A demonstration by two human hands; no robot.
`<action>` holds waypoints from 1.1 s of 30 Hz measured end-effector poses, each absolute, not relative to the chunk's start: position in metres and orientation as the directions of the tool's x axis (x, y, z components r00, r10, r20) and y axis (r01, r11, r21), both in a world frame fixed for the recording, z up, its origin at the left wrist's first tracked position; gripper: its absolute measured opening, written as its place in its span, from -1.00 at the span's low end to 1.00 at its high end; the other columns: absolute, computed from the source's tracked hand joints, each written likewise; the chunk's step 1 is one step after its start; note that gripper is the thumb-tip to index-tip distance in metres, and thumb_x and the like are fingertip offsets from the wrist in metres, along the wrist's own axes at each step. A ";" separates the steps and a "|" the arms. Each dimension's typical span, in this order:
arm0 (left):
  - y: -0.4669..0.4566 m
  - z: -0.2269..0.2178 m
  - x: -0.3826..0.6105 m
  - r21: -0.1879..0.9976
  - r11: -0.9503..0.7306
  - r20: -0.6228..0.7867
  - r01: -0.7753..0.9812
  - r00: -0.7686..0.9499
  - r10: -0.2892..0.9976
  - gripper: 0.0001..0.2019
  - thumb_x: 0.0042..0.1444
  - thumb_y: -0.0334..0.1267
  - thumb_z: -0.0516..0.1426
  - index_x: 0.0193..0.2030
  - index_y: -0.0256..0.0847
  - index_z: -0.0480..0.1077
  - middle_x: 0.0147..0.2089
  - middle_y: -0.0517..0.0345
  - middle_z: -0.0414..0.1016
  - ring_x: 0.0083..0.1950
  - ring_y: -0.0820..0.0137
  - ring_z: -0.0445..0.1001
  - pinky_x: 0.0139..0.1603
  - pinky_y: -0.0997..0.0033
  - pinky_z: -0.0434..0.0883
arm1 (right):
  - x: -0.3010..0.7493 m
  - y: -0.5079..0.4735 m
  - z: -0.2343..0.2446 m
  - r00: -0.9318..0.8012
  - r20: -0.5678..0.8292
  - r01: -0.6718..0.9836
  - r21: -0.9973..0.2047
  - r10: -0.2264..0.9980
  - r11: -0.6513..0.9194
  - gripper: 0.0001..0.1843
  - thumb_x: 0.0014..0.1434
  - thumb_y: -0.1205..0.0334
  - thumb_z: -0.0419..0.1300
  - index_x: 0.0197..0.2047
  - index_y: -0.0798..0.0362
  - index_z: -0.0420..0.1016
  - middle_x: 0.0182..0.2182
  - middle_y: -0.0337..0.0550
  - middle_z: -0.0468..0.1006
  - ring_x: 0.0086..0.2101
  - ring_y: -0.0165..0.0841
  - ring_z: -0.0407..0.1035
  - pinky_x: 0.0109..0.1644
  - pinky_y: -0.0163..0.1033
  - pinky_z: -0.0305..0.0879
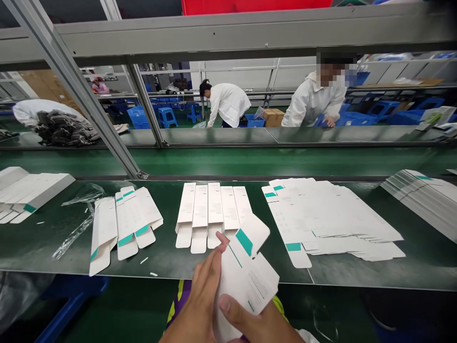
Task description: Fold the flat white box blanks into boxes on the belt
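A white folding carton (243, 281) with teal patches and fine print is between my hands in front of the table edge, its end flaps sticking out at upper right. My left hand (203, 295) presses along the carton's left side, fingers pointing up. With its thumb across the front face, my right hand (257, 321) grips the lower end; its other fingers are hidden behind the carton. Just beyond, several white cartons (214, 209) lie side by side in a row with flaps toward me. To their right is a spread stack of flat carton blanks (332, 209).
Folded cartons (128, 219) lie at left beside clear plastic film (76, 233), with more cartons (32, 190) farther left. Another stack of blanks (424, 200) is at far right. A metal post (82, 90) slants above the table. People in white coats (228, 102) work beyond the green belt (228, 162).
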State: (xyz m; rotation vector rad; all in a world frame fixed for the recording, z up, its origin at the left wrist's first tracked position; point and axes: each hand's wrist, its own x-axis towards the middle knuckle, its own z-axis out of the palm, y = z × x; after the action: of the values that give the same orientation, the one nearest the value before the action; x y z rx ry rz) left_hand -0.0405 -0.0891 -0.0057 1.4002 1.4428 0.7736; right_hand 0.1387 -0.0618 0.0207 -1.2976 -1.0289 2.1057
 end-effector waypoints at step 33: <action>-0.108 -0.001 -0.020 0.961 0.278 -0.274 0.005 -0.148 0.950 -0.04 0.26 0.48 0.29 0.64 0.04 0.22 0.65 -0.16 0.37 0.51 -0.03 0.55 0.31 0.19 0.66 | 0.105 -0.056 0.005 -0.003 -0.168 -0.383 -0.911 0.986 -0.157 -0.21 0.22 -0.24 0.60 0.38 -0.34 0.41 0.34 -0.13 0.65 0.17 -0.11 0.67 0.09 -0.10 0.76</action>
State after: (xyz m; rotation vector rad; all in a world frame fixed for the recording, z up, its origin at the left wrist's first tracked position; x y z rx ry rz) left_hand -0.0196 -0.1082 -0.0015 0.9436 1.4537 1.0883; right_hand 0.1048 -0.0565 0.0045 -1.0418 -0.8096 1.4664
